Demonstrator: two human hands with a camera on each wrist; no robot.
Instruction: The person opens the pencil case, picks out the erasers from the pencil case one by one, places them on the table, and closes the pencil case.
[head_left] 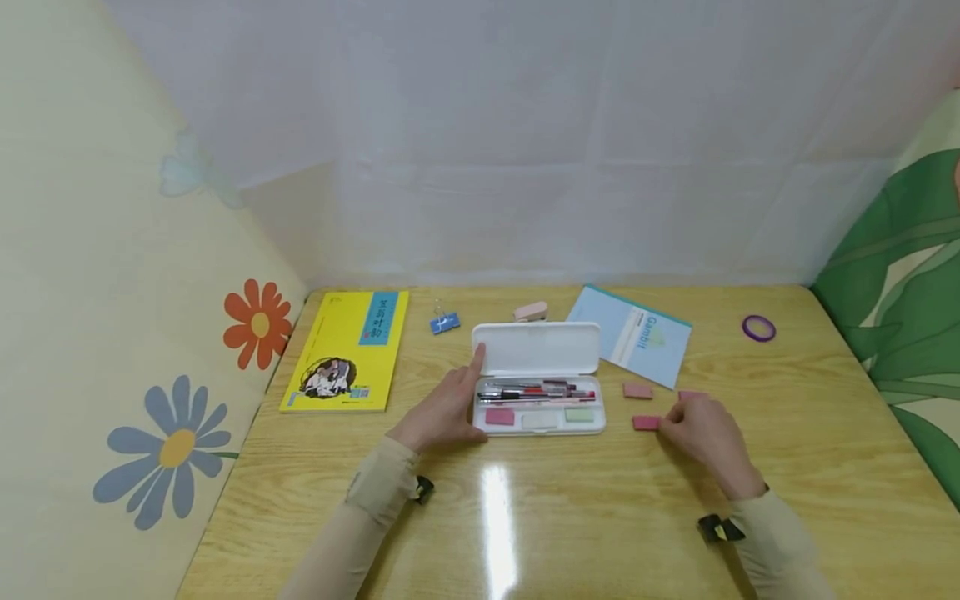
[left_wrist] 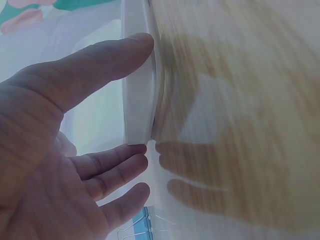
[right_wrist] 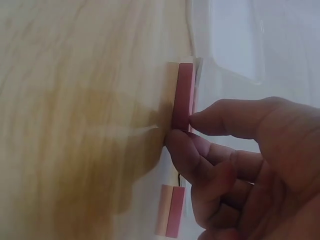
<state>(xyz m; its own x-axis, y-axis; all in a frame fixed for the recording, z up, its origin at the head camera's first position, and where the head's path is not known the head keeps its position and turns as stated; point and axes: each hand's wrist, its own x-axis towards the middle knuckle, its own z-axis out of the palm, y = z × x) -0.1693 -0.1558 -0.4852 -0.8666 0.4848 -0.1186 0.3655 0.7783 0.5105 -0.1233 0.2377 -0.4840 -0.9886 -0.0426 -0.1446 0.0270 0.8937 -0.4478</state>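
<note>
Your right hand [head_left: 705, 437] is lying on the wooden table [head_left: 600, 517] just right of the open white pencil case [head_left: 538, 379]. Its fingers are curling loosely, and the thumb and forefinger tips [right_wrist: 200, 122] are pinching the near end of a pink eraser [head_left: 646, 422] that is lying flat on the table, just beside the case's right edge. In the right wrist view the thumb is pressing the eraser's end from one side while the forefinger is meeting it from the other.

A second pink eraser [head_left: 637, 390] is sitting a little further back, apart from your fingers, and a third [head_left: 686, 396] is peeking out just behind your knuckles.

Your left hand [head_left: 444, 412] is resting at the case's left end with its fingers nearly straight and spread. The forefinger [left_wrist: 107, 57] is reaching up along the raised lid, its tip touching the lid's edge, while the other fingertips are touching the tray's side. It is gripping nothing, only steadying the case.
</note>
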